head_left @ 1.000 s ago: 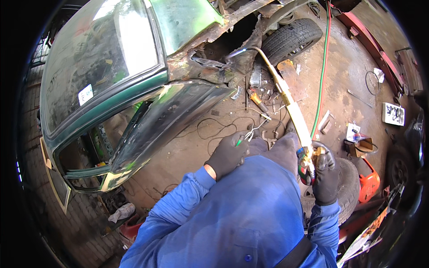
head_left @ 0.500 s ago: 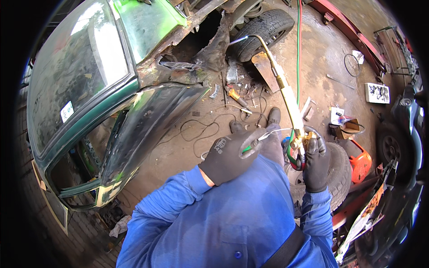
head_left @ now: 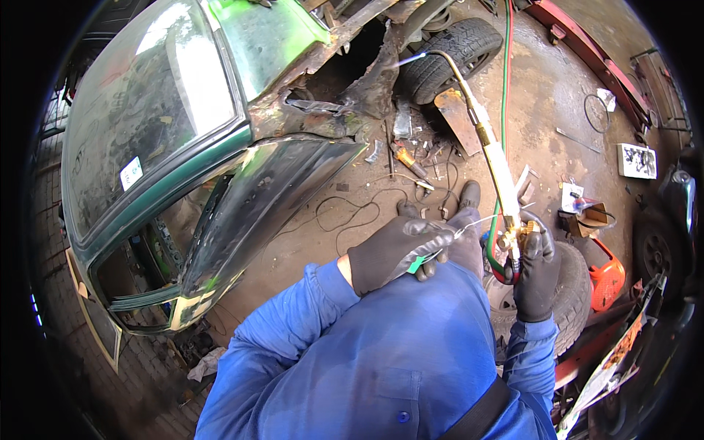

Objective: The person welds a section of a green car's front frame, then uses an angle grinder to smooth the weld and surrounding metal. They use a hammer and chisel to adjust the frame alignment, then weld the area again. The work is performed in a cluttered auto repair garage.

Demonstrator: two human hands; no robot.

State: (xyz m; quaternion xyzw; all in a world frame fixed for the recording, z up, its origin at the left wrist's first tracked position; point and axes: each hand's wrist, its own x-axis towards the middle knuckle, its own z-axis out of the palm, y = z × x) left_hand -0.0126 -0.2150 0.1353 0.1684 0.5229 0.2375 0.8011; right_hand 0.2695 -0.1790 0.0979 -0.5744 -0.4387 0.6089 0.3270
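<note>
A brass gas torch (head_left: 496,161) points up and away from me, its bent tip giving a thin blue-white flame (head_left: 411,59). My gloved right hand (head_left: 537,275) is closed around its lower end, with fingers by the brass valve knob. Near my lap, my gloved left hand (head_left: 402,253) is closed on a thin pale wire (head_left: 475,223) that sticks out toward the torch. A small green piece (head_left: 418,262) shows in the same palm; its kind is mostly hidden. Beyond the flame is the rusted, torn edge of a car body (head_left: 370,84).
A dark detached-looking panel (head_left: 249,198) juts out at left. Green and red hoses (head_left: 507,88) run along the floor. A tyre (head_left: 456,59) lies beyond the torch, another (head_left: 576,293) beside my right arm. Cables (head_left: 345,213), scraps and an orange plastic piece (head_left: 607,277) lie around.
The whole scene has shifted right in view. My left hand has turned and its fingers have curled in, and the wire now angles differently. The torch stays lit in my right hand.
</note>
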